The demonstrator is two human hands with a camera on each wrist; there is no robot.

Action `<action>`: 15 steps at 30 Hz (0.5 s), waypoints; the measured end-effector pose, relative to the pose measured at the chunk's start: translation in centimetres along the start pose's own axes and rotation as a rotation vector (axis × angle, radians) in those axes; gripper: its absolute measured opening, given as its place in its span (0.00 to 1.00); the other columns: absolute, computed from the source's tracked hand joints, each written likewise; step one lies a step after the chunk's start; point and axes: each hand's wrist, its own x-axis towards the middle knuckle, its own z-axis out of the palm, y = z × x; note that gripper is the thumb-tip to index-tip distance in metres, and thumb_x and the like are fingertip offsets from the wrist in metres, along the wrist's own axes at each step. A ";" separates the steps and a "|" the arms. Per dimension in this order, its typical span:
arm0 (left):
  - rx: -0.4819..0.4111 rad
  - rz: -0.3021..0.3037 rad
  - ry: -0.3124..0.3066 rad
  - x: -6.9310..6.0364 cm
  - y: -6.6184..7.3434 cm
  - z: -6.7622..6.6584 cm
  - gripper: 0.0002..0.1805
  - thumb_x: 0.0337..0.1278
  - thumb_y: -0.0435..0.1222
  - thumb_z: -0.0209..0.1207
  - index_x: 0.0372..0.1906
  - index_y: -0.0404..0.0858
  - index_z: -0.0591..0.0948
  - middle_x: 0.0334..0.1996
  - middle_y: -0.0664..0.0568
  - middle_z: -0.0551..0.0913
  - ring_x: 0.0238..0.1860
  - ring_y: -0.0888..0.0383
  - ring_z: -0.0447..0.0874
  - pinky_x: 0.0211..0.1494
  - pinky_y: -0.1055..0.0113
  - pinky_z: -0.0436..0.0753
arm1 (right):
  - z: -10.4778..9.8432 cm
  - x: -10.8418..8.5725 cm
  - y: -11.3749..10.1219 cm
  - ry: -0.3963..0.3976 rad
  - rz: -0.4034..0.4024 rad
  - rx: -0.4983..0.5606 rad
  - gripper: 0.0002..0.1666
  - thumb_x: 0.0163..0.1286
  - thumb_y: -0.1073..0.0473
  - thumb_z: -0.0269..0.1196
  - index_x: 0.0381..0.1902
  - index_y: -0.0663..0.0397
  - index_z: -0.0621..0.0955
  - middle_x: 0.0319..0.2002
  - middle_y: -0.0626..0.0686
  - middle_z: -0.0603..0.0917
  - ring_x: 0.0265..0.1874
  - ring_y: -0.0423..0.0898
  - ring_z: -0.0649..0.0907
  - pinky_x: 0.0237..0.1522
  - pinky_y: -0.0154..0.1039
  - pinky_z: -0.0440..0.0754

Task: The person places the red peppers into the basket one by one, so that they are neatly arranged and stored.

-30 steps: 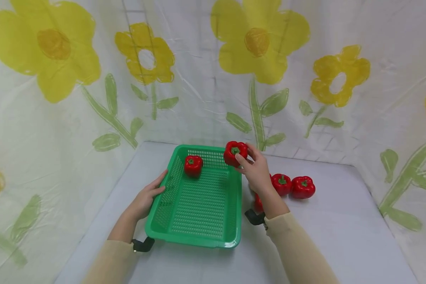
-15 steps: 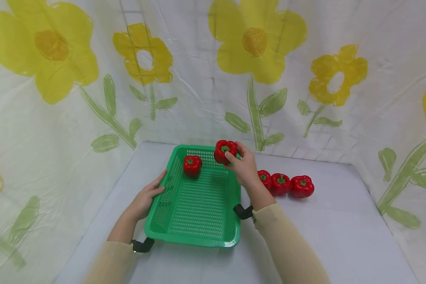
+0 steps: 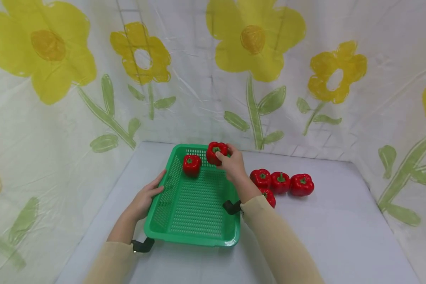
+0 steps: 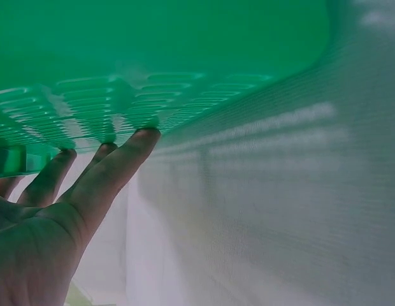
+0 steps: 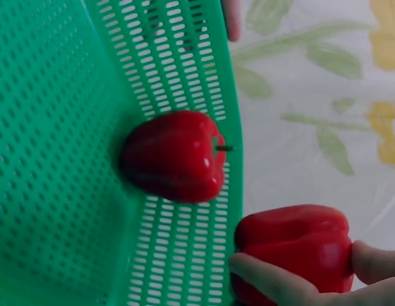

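Observation:
My right hand (image 3: 233,163) grips a red bell pepper (image 3: 215,152) over the far right part of a green plastic basket (image 3: 149,221). In the right wrist view, fingers and thumb (image 5: 376,262) pinch this held pepper (image 5: 293,245) from opposite sides. A second red bell pepper (image 3: 192,165) sits upright in the basket's far left corner. My left hand (image 3: 144,200) lies against the basket's left side. In the left wrist view its fingers (image 4: 114,169) are stretched out, tips touching the slotted wall (image 4: 165,95).
Right of the basket, several red bell peppers stand on the white table (image 3: 333,221), among them a rightmost pepper (image 3: 302,185), a middle pepper (image 3: 280,182) and a pepper partly behind the right sleeve (image 3: 269,197). A flowered curtain (image 3: 198,114) hangs behind the table.
My right hand has carried its bell pepper leftward, from the basket's right rim to over the inside. More of the table peppers show now. The left hand has stayed at the basket's side.

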 end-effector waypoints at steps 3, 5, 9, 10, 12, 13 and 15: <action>-0.004 -0.006 0.000 0.0 0.0 0.0 0.32 0.81 0.39 0.40 0.82 0.60 0.48 0.83 0.56 0.39 0.82 0.44 0.34 0.75 0.43 0.57 | 0.8 0.3 0.3 0.032 0.038 0.003 0.41 0.73 0.64 0.63 0.79 0.57 0.59 0.74 0.62 0.64 0.71 0.62 0.69 0.57 0.58 0.82; -0.010 -0.011 -0.001 0.0 0.1 0.0 0.32 0.81 0.39 0.39 0.82 0.60 0.48 0.83 0.56 0.39 0.82 0.44 0.35 0.75 0.43 0.59 | 1.2 0.6 0.6 0.052 0.062 -0.004 0.42 0.72 0.64 0.63 0.79 0.56 0.59 0.74 0.62 0.64 0.71 0.62 0.70 0.57 0.57 0.82; -0.024 -0.023 -0.008 0.0 0.1 -0.1 0.32 0.82 0.40 0.39 0.82 0.61 0.47 0.83 0.56 0.39 0.82 0.44 0.35 0.74 0.43 0.60 | 1.9 1.0 1.2 0.079 0.108 -0.033 0.41 0.73 0.63 0.62 0.79 0.54 0.60 0.75 0.62 0.64 0.71 0.61 0.70 0.57 0.57 0.82; -0.024 -0.025 -0.010 -0.1 0.1 -0.1 0.32 0.82 0.40 0.39 0.82 0.61 0.47 0.83 0.56 0.38 0.82 0.43 0.35 0.74 0.43 0.60 | 2.0 1.1 1.4 0.084 0.119 -0.038 0.40 0.73 0.64 0.62 0.79 0.53 0.60 0.75 0.61 0.64 0.71 0.61 0.70 0.57 0.57 0.82; -0.018 -0.029 -0.010 -0.1 0.1 0.0 0.32 0.82 0.40 0.39 0.82 0.61 0.47 0.83 0.56 0.38 0.82 0.43 0.35 0.74 0.43 0.61 | 2.2 1.3 1.7 0.091 0.141 -0.037 0.40 0.73 0.64 0.61 0.79 0.53 0.61 0.75 0.61 0.63 0.71 0.61 0.69 0.58 0.57 0.82; -0.012 -0.032 -0.005 -0.1 0.1 0.0 0.32 0.82 0.40 0.39 0.82 0.62 0.47 0.83 0.56 0.38 0.82 0.43 0.34 0.74 0.43 0.61 | 2.2 1.3 1.8 0.092 0.152 -0.033 0.40 0.73 0.65 0.61 0.79 0.53 0.60 0.76 0.61 0.63 0.71 0.61 0.69 0.58 0.58 0.82; -0.009 -0.037 0.000 -0.1 0.1 0.0 0.32 0.81 0.41 0.39 0.81 0.62 0.47 0.83 0.56 0.39 0.82 0.43 0.35 0.74 0.43 0.62 | 2.3 1.4 2.1 0.094 0.167 -0.030 0.40 0.73 0.66 0.61 0.79 0.54 0.60 0.76 0.61 0.62 0.71 0.61 0.69 0.57 0.57 0.82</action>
